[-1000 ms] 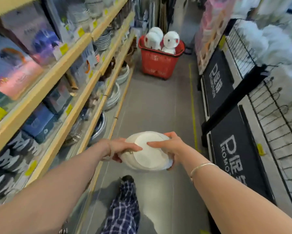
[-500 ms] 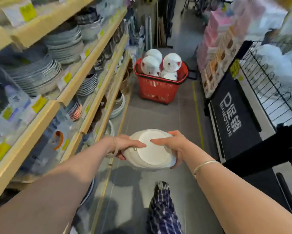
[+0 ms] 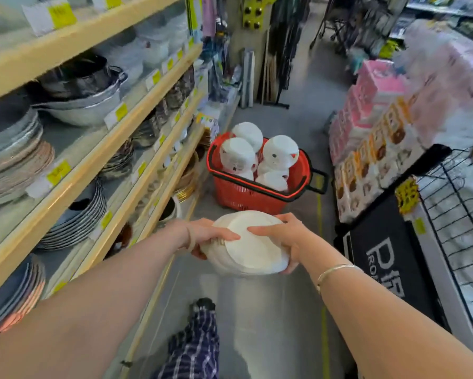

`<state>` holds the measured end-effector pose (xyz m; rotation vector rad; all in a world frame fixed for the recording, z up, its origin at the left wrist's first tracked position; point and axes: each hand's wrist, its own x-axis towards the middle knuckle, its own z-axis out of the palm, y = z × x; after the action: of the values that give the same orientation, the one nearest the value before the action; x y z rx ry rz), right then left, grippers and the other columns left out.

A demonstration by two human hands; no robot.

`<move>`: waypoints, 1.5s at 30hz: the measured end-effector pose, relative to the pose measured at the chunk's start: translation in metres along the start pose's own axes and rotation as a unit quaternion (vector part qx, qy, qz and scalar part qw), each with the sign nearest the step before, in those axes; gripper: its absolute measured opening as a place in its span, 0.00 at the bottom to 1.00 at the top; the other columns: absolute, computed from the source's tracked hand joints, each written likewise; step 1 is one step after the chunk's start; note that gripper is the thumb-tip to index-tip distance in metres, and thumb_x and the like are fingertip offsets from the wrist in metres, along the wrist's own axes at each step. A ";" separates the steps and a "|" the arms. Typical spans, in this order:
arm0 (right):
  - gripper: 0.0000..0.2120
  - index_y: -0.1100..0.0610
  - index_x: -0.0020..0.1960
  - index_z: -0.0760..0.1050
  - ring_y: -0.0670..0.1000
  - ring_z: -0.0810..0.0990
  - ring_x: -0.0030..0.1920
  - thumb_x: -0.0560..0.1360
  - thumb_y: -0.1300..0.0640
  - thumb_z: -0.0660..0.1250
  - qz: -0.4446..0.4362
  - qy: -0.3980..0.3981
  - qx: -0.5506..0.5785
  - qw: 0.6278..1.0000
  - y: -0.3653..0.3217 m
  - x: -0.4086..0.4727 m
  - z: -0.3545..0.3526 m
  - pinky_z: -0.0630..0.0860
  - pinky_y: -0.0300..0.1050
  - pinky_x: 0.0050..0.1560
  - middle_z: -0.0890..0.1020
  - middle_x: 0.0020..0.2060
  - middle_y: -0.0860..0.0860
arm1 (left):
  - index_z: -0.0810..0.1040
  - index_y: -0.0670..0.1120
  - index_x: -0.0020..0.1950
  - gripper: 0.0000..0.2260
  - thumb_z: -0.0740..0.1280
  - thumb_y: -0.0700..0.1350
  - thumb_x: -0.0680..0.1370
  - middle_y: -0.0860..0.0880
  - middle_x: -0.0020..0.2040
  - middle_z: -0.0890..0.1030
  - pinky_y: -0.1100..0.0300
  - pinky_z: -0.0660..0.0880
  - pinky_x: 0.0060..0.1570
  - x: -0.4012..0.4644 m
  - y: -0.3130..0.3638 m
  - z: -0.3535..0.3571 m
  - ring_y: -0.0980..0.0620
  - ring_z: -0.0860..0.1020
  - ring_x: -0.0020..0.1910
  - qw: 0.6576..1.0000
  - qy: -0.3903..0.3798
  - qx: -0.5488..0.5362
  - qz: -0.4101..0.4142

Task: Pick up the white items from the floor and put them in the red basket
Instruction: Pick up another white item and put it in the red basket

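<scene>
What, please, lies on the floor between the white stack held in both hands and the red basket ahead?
Nothing: in the head view only a short stretch of bare grey floor separates the held white stack from the red basket.

The single head-worn wide-angle camera looks forward and down along a shop aisle, close over the person's outstretched arms, with the shelves (image 3: pixel 98 149) at left and the red basket (image 3: pixel 246 192) on the floor ahead.

White bowl stack (image 3: pixel 250 248) held tilted, near red basket (image 3: pixel 246 196)
</scene>
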<state>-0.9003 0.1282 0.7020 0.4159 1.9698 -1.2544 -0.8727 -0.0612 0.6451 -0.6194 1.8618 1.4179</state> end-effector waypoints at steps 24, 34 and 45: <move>0.40 0.46 0.68 0.63 0.62 0.68 0.58 0.62 0.53 0.80 0.121 0.019 0.130 0.984 -0.232 0.402 -0.134 0.77 0.64 0.42 0.66 0.66 0.53 | 0.74 0.49 0.61 0.30 0.76 0.57 0.62 0.42 0.57 0.79 0.47 0.77 0.54 0.383 0.300 -0.150 0.42 0.78 0.56 0.986 -0.083 0.126 -0.072; 0.35 0.51 0.64 0.68 0.55 0.71 0.57 0.61 0.53 0.81 0.104 0.068 0.127 0.984 -0.230 0.547 -0.193 0.75 0.62 0.58 0.70 0.57 0.49 | 0.75 0.48 0.60 0.24 0.72 0.56 0.69 0.49 0.54 0.79 0.56 0.76 0.51 0.520 0.351 -0.138 0.50 0.77 0.51 0.972 -0.134 0.178 -0.074; 0.31 0.43 0.50 0.70 0.56 0.78 0.55 0.54 0.54 0.83 0.141 0.068 0.178 0.971 -0.175 0.654 -0.209 0.80 0.62 0.51 0.75 0.55 0.47 | 0.71 0.54 0.67 0.46 0.71 0.70 0.51 0.52 0.57 0.80 0.51 0.74 0.61 0.640 0.329 -0.110 0.50 0.77 0.56 0.955 -0.149 0.239 -0.091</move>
<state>-1.5311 0.1525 0.3809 0.9496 1.7158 -1.4217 -1.5477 -0.0463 0.3726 -0.3036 1.7604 0.8398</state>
